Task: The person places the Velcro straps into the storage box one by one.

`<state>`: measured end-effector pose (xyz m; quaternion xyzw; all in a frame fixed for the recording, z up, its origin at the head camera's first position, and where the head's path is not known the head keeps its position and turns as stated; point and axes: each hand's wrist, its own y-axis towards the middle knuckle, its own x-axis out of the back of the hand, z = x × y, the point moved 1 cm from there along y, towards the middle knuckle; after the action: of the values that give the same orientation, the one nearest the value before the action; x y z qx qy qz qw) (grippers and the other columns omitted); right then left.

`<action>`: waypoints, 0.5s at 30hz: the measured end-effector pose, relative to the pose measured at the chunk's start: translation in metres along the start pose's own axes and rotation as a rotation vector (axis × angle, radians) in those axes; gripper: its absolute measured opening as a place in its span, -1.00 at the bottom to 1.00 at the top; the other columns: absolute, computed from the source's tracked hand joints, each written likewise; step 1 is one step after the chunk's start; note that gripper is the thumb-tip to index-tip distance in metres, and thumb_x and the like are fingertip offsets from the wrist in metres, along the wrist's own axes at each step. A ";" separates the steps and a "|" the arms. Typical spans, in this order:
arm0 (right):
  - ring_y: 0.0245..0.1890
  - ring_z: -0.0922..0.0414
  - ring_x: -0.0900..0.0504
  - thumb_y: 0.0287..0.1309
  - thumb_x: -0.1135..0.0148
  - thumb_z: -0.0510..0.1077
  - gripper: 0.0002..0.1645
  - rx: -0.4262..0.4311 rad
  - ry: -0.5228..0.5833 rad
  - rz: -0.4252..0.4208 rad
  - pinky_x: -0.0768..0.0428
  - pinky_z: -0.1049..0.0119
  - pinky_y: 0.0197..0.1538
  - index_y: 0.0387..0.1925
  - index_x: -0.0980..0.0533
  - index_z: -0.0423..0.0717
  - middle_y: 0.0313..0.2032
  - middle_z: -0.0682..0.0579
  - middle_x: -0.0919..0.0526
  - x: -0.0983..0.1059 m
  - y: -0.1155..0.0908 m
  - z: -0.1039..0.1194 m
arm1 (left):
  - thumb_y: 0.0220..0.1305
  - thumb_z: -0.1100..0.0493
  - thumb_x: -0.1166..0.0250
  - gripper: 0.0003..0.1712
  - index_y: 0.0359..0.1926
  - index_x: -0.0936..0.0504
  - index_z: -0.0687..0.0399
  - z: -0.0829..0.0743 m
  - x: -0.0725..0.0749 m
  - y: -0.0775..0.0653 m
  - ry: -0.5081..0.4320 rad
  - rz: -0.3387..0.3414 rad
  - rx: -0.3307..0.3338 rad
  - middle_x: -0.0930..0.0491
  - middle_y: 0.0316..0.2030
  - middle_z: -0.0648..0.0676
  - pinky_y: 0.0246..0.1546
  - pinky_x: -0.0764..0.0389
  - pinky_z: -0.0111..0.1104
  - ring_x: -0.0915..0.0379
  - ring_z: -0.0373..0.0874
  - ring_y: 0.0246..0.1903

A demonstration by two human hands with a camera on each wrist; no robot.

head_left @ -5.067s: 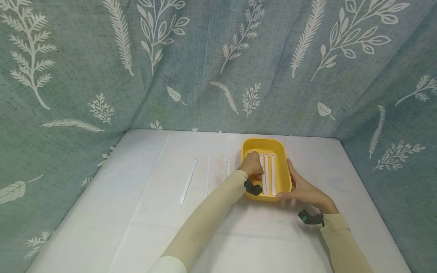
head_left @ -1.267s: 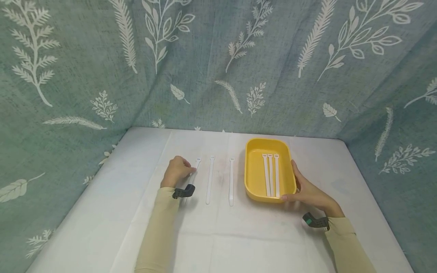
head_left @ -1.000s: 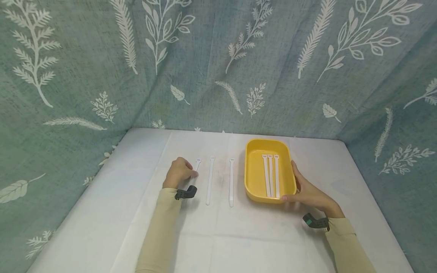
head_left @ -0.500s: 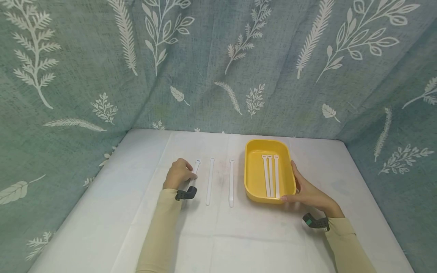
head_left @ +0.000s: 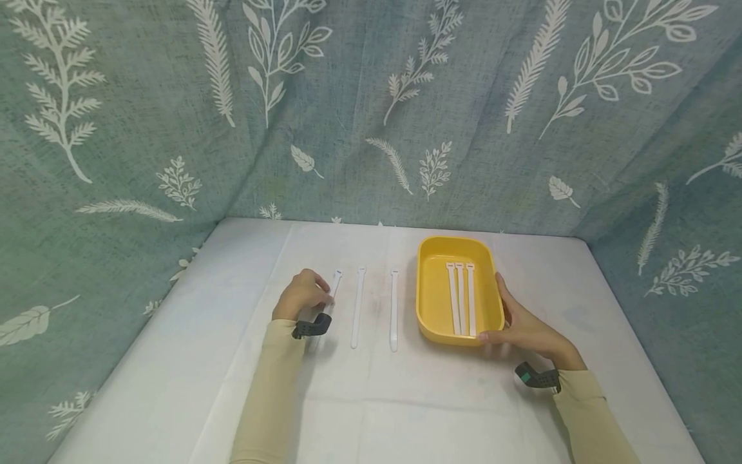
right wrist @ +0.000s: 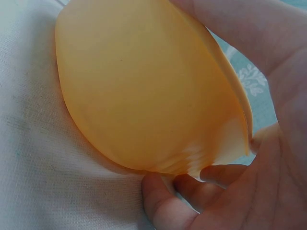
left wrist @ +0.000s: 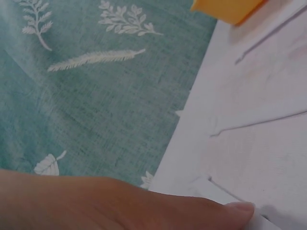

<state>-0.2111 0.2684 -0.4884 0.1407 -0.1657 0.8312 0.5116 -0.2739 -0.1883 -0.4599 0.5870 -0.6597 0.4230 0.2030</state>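
In the head view my left hand (head_left: 300,295) is at the leftmost white strap-like cable tie (head_left: 337,280), thumb and fingers pinching its upper part. In the left wrist view the thumb (left wrist: 225,213) lies across that tie, and the other fingers are out of sight. My right hand (head_left: 524,327) grips the near right corner of a yellow tray (head_left: 431,306), thumb at the rim, fingers around the outer wall (right wrist: 144,96). Three white cable ties (head_left: 462,299) with slotted heads lie side by side in the tray, heads toward the far end.
Two more white ties, a middle one (head_left: 357,309) and a right one (head_left: 394,309), lie lengthwise between my left hand and the tray. A white cloth covers the table (head_left: 371,412). A green leaf-patterned curtain (head_left: 348,116) stands behind and along both sides.
About five seconds ago my left hand was inside the tray at the ties; it has since moved left to the leftmost tie. Lately it has shifted slightly toward me. The right hand keeps its grip.
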 end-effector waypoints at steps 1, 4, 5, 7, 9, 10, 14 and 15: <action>0.64 -0.36 0.40 0.05 -0.58 -0.07 0.68 0.000 0.000 0.001 0.16 -0.48 0.53 0.59 0.66 0.15 0.64 -0.10 0.62 0.000 0.000 0.000 | 0.17 0.18 -0.49 -0.62 -0.01 -0.72 0.25 0.000 0.000 0.000 -0.003 0.011 -0.005 -0.80 -0.32 0.15 0.00 -0.66 -0.05 -0.70 0.00 -0.25; 0.64 -0.37 0.39 0.05 -0.58 -0.08 0.68 0.004 -0.002 0.000 0.16 -0.49 0.53 0.59 0.66 0.14 0.64 -0.10 0.62 0.000 0.000 0.001 | 0.18 0.21 -0.47 -0.64 -0.01 -0.73 0.25 0.000 0.001 0.000 -0.012 0.028 -0.021 -0.80 -0.31 0.15 -0.01 -0.68 -0.06 -0.72 -0.02 -0.27; 0.64 -0.37 0.39 0.05 -0.57 -0.08 0.67 0.005 -0.005 -0.001 0.15 -0.49 0.53 0.59 0.66 0.13 0.64 -0.10 0.61 0.000 0.000 0.001 | 0.18 0.21 -0.47 -0.65 -0.02 -0.73 0.25 0.000 0.001 0.000 -0.014 0.031 -0.027 -0.80 -0.31 0.15 -0.01 -0.68 -0.07 -0.72 -0.03 -0.27; 0.64 -0.37 0.38 0.05 -0.57 -0.08 0.67 0.004 -0.008 -0.002 0.15 -0.48 0.53 0.59 0.65 0.13 0.64 -0.10 0.61 0.000 0.000 0.001 | 0.18 0.22 -0.46 -0.65 -0.01 -0.73 0.27 0.000 0.001 0.000 -0.023 0.035 -0.037 -0.80 -0.29 0.17 -0.01 -0.69 -0.07 -0.73 -0.04 -0.28; 0.64 -0.36 0.38 0.06 -0.57 -0.08 0.67 0.002 -0.010 -0.003 0.15 -0.48 0.54 0.59 0.65 0.13 0.64 -0.09 0.61 0.000 -0.001 0.002 | 0.18 0.22 -0.46 -0.65 -0.01 -0.73 0.27 -0.001 0.002 0.000 -0.032 0.035 -0.039 -0.80 -0.26 0.19 -0.01 -0.70 -0.08 -0.74 -0.04 -0.29; 0.64 -0.36 0.38 0.06 -0.57 -0.07 0.67 0.002 -0.010 -0.003 0.15 -0.48 0.54 0.59 0.66 0.13 0.64 -0.09 0.62 0.000 -0.001 0.002 | 0.19 0.22 -0.46 -0.64 0.00 -0.72 0.28 -0.001 0.002 -0.001 -0.038 0.034 -0.037 -0.80 -0.25 0.20 -0.01 -0.71 -0.09 -0.74 -0.05 -0.30; 0.64 -0.36 0.40 0.06 -0.57 -0.07 0.67 0.004 -0.002 0.003 0.17 -0.47 0.54 0.59 0.66 0.12 0.64 -0.08 0.63 0.000 -0.001 0.002 | 0.21 0.23 -0.44 -0.62 0.03 -0.71 0.31 -0.002 0.004 -0.003 -0.065 0.032 -0.044 -0.79 -0.19 0.25 -0.04 -0.73 -0.14 -0.75 -0.05 -0.31; 0.64 -0.36 0.40 0.06 -0.57 -0.07 0.67 0.005 -0.001 0.004 0.17 -0.47 0.54 0.59 0.66 0.11 0.64 -0.08 0.63 0.000 -0.001 0.002 | 0.21 0.23 -0.44 -0.61 0.03 -0.70 0.32 -0.003 0.004 -0.004 -0.068 0.032 -0.049 -0.79 -0.18 0.25 -0.06 -0.73 -0.15 -0.75 -0.06 -0.32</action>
<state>-0.2098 0.2678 -0.4863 0.1422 -0.1643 0.8325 0.5097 -0.2720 -0.1883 -0.4546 0.5854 -0.6857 0.3897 0.1879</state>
